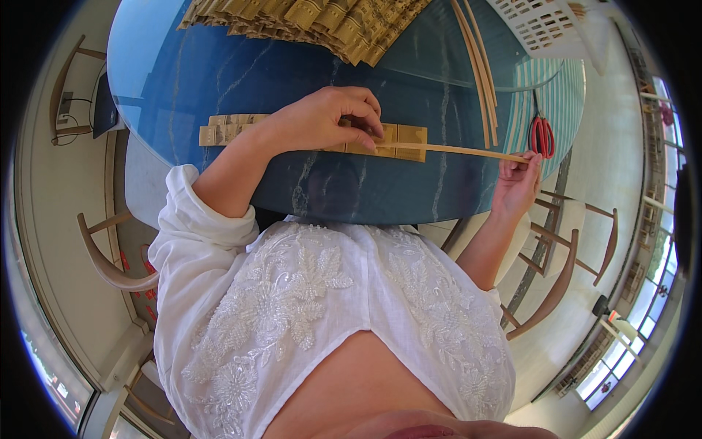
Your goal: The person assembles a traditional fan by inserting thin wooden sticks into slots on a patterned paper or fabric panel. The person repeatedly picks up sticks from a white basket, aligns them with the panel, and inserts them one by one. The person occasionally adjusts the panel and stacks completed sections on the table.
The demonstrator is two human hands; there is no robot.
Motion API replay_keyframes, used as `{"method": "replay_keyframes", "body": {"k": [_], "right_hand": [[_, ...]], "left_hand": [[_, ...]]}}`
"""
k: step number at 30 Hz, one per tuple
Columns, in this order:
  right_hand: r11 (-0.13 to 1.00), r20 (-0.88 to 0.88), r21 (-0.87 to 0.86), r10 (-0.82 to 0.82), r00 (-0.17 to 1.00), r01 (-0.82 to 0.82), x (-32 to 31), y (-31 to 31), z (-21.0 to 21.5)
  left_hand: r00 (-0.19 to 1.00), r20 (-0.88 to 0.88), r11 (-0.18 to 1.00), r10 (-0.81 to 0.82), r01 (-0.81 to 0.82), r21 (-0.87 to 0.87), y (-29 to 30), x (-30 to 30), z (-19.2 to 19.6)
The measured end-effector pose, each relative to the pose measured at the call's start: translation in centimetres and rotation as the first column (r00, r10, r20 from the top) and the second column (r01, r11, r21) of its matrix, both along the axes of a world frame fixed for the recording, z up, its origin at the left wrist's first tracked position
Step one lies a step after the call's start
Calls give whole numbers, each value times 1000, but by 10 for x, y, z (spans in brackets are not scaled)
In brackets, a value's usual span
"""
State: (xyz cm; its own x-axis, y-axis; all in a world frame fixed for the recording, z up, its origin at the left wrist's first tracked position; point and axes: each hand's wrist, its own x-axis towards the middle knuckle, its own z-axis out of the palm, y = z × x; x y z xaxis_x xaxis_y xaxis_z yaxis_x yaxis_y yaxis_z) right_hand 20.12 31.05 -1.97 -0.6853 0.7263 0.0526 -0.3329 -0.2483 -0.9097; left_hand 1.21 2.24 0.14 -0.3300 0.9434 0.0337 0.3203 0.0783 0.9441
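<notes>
One blue table spans the top, with one heap of gold folded papers at 12 o'clock, one white basket between 1 and 2, and one gold row nearer at 12. Over that row the left hand curls, thumb and fingertips nearly together at one thin stick, grip unclear; the right hand, before 3, pinches its other end. At least two loose sticks lie at 1, one pair of scissors at 2.

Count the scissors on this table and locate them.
1: the red-handled scissors lie toward the right of the blue table, just beyond the right hand, which pinches a thin wooden stick. Others could be hidden under the gold stack.
</notes>
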Motion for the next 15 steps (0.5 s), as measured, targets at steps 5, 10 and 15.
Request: {"method": "replay_keyframes", "body": {"k": [5,10,15], "right_hand": [[1000,18,-6,0,1000,0,1,1,-2],[998,29,69,0,1000,-2,2,2,-5],[996,35,94,-7,999,3,2,4,-8]], "left_hand": [[999,-54,1000,-3,3,-14,-1,-2,-6],[977,-207,998,54,-57,-12,2,-3,-13],[968,-246,997,56,-66,-32,2,-1,-14]]}}
